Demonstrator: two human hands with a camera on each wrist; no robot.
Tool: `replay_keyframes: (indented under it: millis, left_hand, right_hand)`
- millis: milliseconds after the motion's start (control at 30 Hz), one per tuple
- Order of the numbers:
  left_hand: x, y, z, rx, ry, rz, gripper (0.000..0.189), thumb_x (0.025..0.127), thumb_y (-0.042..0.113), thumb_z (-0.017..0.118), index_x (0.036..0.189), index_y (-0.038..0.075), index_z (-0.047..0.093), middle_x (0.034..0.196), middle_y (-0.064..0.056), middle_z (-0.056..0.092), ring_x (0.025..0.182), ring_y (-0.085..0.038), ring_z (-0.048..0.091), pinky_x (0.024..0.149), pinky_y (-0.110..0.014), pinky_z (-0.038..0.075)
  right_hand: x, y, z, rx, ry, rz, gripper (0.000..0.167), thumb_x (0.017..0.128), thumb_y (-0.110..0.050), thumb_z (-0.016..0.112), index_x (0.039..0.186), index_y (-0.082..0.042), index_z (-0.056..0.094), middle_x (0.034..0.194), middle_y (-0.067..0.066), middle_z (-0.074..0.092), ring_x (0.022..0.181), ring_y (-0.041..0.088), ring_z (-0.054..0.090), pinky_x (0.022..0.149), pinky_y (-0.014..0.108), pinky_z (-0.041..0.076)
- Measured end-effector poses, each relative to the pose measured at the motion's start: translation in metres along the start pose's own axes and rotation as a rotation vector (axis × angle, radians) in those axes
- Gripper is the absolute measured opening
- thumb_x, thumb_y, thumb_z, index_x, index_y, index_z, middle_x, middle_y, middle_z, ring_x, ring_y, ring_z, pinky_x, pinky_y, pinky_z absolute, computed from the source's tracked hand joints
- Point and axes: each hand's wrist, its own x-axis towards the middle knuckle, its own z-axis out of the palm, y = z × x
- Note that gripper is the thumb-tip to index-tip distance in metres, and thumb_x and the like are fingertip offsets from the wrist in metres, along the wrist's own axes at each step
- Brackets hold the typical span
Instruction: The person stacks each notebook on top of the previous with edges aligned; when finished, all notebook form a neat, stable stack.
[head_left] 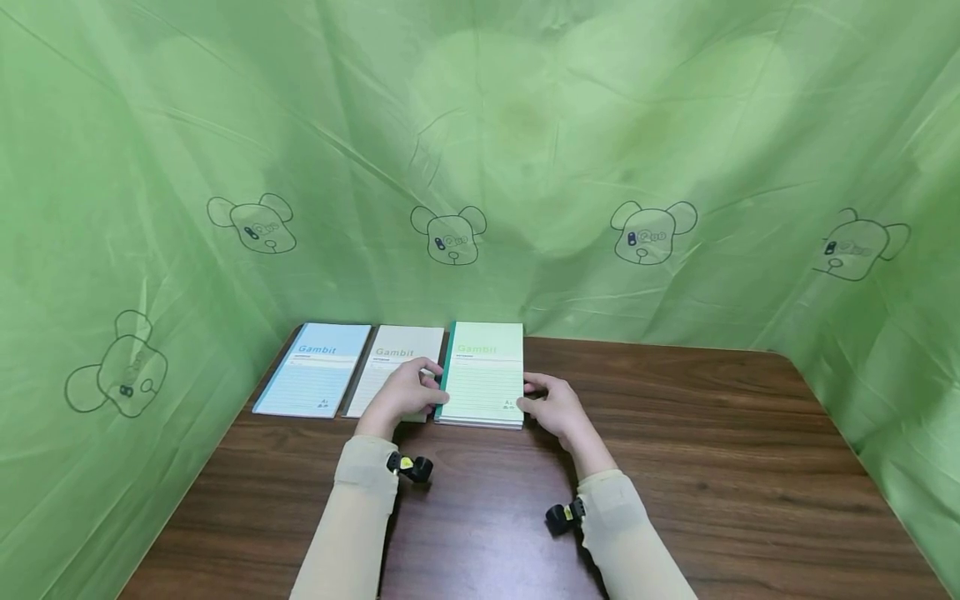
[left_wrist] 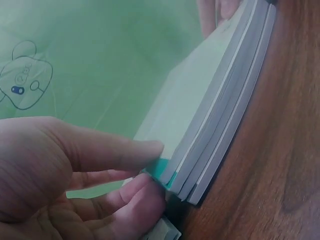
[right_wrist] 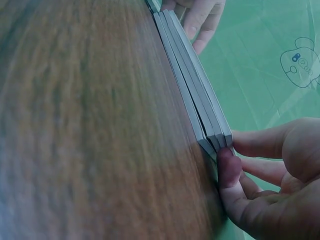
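A green notebook [head_left: 483,371] marked "Gambit" lies on top of a small notebook stack [left_wrist: 220,105] at the back of the table. My left hand [head_left: 406,392] pinches the stack's near left corner, thumb on the green spine and fingers curled below it. At the near right corner, my right hand [head_left: 556,407] grips with its thumb on top and fingertips against the edge [right_wrist: 222,141]. Page edges of the stacked notebooks show in both wrist views, the lowest set slightly apart at the right end. A whitish notebook [head_left: 408,337] lies just left, partly behind my left hand.
Farther left lies a light blue notebook [head_left: 313,375], also marked "Gambit". The dark wooden table [head_left: 697,450] ends at the back against a green curtain [head_left: 555,283] printed with bear faces, which also hangs along both sides.
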Motion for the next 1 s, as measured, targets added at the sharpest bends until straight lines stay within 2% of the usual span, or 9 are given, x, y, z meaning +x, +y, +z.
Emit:
replay_keyframes:
  millis: [133, 267, 667, 1000]
  left_hand:
    - [-0.0004, 0.0017, 0.0013, 0.015, 0.023, 0.008, 0.044, 0.087, -0.003, 0.084, 0.127, -0.003, 0.066, 0.101, -0.015, 0.069, 0.082, -0.029, 0.071, 0.074, -0.038, 0.064]
    - [-0.0009, 0.0038, 0.0014, 0.034, 0.035, -0.01, 0.044, 0.088, -0.003, 0.083, 0.128, -0.002, 0.067, 0.102, -0.016, 0.07, 0.08, -0.028, 0.072, 0.074, -0.038, 0.064]
    - [0.0005, 0.0084, 0.0037, 0.071, 0.054, -0.012, 0.043, 0.088, -0.003, 0.083, 0.128, -0.002, 0.068, 0.103, -0.016, 0.072, 0.076, -0.026, 0.073, 0.072, -0.038, 0.063]
    - [0.0022, 0.0039, 0.0039, 0.054, 0.046, -0.012, 0.045, 0.087, -0.001, 0.083, 0.129, -0.003, 0.068, 0.104, -0.017, 0.072, 0.078, -0.026, 0.073, 0.073, -0.039, 0.064]
  right_hand:
    - [0.0005, -0.0001, 0.0033, -0.039, 0.024, -0.006, 0.052, 0.093, 0.002, 0.076, 0.144, 0.002, 0.068, 0.112, 0.015, 0.075, 0.084, 0.017, 0.065, 0.07, 0.025, 0.053]
    - [0.0003, -0.0026, 0.0056, -0.053, 0.037, -0.012, 0.053, 0.092, 0.003, 0.076, 0.144, 0.003, 0.068, 0.106, 0.015, 0.075, 0.09, 0.019, 0.068, 0.074, 0.026, 0.055]
    - [0.0001, -0.0034, 0.0033, -0.052, 0.04, 0.003, 0.054, 0.092, 0.0, 0.077, 0.146, 0.004, 0.066, 0.11, 0.016, 0.075, 0.105, 0.027, 0.069, 0.091, 0.036, 0.054]
    - [0.0, -0.0013, 0.0029, -0.041, 0.02, 0.01, 0.055, 0.093, -0.001, 0.077, 0.146, 0.004, 0.066, 0.112, 0.016, 0.074, 0.105, 0.028, 0.068, 0.088, 0.034, 0.053]
